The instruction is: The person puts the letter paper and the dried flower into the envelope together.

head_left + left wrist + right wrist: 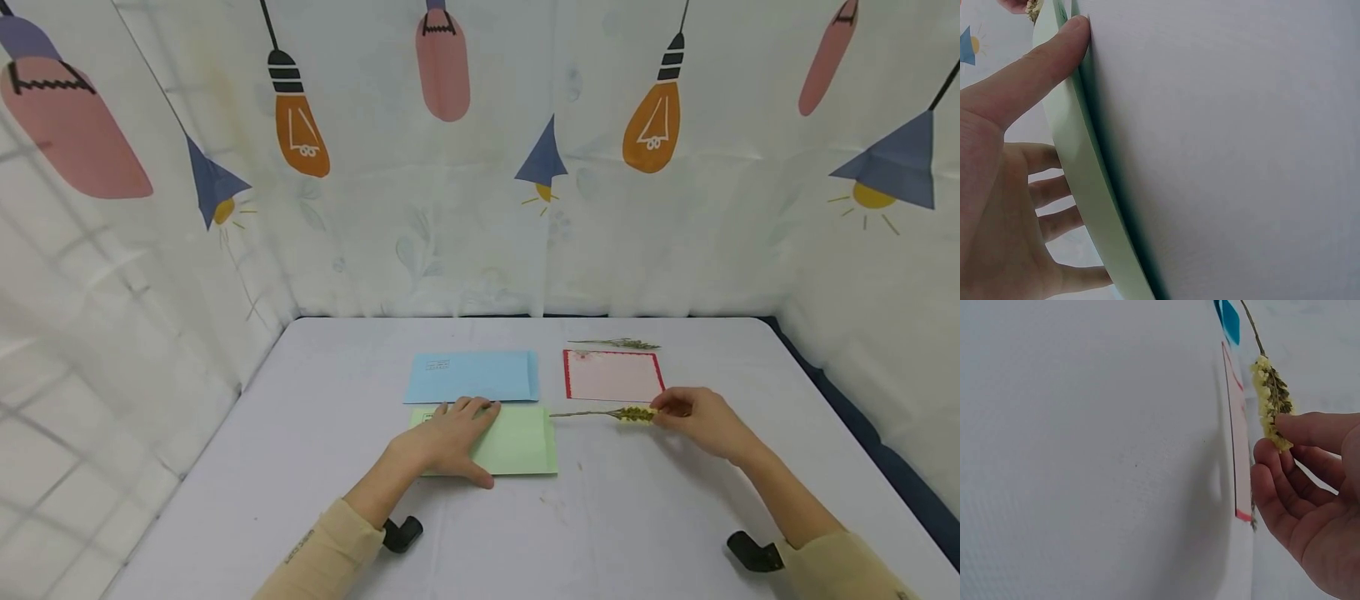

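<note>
My left hand [450, 442] rests on a light green envelope [517, 442], fingers spread across it. Its thumb [1054, 65] lies along the near edge in the left wrist view. Part of the envelope is hidden under this hand. With thumb and fingertips, my right hand [693, 417] pinches the flower head of a dried yellow flower sprig [1270, 403]. The sprig's thin stem [581, 413] points left, its end close to the green envelope's right edge. Just behind the sprig is a pale pink card [611, 377] with red borders.
A light blue envelope [472, 375] lies behind the green one. Another dried sprig [626, 342] lies beyond the pink card. The white-covered table [300, 467] meets a printed curtain [480, 250] at the back. Dark wrist mounts [403, 534] sit by both sleeves.
</note>
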### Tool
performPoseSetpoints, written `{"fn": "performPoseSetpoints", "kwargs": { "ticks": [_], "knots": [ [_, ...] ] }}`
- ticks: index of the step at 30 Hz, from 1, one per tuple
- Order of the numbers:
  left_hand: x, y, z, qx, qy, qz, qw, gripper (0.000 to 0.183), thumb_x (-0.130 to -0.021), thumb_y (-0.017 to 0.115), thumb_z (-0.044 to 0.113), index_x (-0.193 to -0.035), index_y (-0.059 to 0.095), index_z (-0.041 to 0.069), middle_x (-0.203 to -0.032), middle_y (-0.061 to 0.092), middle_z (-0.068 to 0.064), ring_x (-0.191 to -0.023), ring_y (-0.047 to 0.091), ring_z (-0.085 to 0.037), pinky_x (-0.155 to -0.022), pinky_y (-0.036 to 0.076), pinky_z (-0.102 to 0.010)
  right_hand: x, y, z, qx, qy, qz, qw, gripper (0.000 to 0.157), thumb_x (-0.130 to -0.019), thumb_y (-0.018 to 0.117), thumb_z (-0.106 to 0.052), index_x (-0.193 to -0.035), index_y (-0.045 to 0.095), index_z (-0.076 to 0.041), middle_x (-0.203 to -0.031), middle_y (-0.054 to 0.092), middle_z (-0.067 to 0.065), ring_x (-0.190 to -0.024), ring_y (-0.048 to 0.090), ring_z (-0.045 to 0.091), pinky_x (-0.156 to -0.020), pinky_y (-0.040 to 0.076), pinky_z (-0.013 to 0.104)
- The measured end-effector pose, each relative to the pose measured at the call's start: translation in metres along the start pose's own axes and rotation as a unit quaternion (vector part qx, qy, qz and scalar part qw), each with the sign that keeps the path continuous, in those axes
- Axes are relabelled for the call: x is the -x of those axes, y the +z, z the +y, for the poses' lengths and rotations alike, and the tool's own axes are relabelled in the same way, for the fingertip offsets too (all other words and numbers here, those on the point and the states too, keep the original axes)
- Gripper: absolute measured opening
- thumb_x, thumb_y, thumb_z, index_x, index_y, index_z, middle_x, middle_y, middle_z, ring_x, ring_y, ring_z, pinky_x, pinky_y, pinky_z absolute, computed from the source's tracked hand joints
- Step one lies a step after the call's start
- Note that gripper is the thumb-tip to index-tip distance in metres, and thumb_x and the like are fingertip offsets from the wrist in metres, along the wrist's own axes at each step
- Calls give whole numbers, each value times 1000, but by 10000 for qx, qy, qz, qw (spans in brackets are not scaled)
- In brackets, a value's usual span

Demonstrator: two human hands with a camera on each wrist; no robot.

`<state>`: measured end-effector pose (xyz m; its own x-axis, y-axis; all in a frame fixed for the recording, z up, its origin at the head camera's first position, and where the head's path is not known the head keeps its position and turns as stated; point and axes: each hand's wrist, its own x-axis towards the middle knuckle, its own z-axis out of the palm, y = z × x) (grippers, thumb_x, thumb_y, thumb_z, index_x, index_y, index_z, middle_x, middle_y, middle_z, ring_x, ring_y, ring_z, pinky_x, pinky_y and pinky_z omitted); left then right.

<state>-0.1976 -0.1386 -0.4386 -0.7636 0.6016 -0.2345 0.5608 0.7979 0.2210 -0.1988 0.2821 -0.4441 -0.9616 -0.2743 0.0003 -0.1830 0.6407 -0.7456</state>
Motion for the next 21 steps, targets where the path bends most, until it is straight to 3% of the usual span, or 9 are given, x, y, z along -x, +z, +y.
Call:
{"fn": "performPoseSetpoints", "kwargs": {
  "ticks": [21],
  "knots": [
    [-2,3,-2,-78,30,13,10000,113,-81,78,65,-164,26,11,-162,29,-9,-147,29,-31,-115,27,-63,-10,24,-8,-164,-349,-369,9986,13,-94,76,-13,-105,72,-6,-92,69,0,-84,65,18,-71,54,28]
  ]
}}
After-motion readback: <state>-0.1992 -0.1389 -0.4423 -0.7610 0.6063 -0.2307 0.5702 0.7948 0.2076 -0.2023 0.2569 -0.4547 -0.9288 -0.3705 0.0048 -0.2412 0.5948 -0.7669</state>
